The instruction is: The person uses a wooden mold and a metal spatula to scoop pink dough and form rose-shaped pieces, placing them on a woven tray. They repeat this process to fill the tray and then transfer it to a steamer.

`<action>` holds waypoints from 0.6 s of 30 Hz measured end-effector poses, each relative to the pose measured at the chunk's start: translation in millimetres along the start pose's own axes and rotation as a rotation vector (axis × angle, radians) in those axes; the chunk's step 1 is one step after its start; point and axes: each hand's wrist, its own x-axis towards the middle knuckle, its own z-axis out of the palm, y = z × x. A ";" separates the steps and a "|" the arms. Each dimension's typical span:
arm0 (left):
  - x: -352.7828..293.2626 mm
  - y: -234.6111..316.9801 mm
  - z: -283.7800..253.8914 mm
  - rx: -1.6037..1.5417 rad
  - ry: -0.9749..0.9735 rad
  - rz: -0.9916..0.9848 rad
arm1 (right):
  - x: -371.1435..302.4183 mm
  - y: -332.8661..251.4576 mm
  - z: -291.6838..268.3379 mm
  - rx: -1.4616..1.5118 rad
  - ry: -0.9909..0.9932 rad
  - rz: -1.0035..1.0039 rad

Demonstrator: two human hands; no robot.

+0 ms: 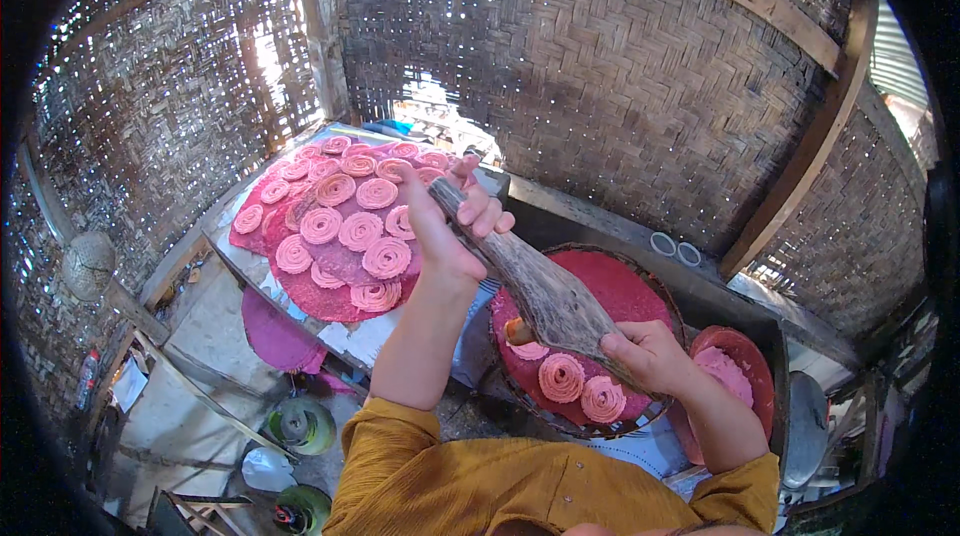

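A long, worn grey wooden tool [560, 298] slants across in front of me, narrow at its upper left end and wider towards the lower right. My left hand [447, 226] is closed round the narrow end, thumb pointing up. Gripping the wide end is my right hand [652, 356]. A short brown cylinder [519, 332] shows beside the tool; whether it is joined to it I cannot tell. Below lies a round woven tray [672, 298] lined with a red sheet [610, 281], bearing coiled pink dough rosettes [562, 377], partly hidden by the tool.
On a table at left, many pink rosettes [360, 231] rest on red mats [345, 304]. A red bowl [762, 361] of pink dough [722, 372] stands at right. Green gas cylinders [302, 426] are on the floor. Woven bamboo walls [600, 66] enclose the space; two white rings [676, 249] lie on a ledge.
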 end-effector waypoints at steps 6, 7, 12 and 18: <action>1.9 -27.9 -0.8 -0.029 0.062 -0.064 | -10.7 31.5 -4.5 -0.131 0.109 -0.096; 2.5 -32.3 -2.0 -0.031 0.058 -0.073 | -13.1 33.1 -5.4 -0.173 0.132 -0.112; 6.4 -53.7 1.1 0.015 0.191 -0.109 | -23.3 30.4 -11.7 -0.300 0.155 -0.057; 13.6 -69.5 -2.9 0.009 0.232 -0.180 | -27.7 39.3 -15.7 -0.348 0.206 -0.052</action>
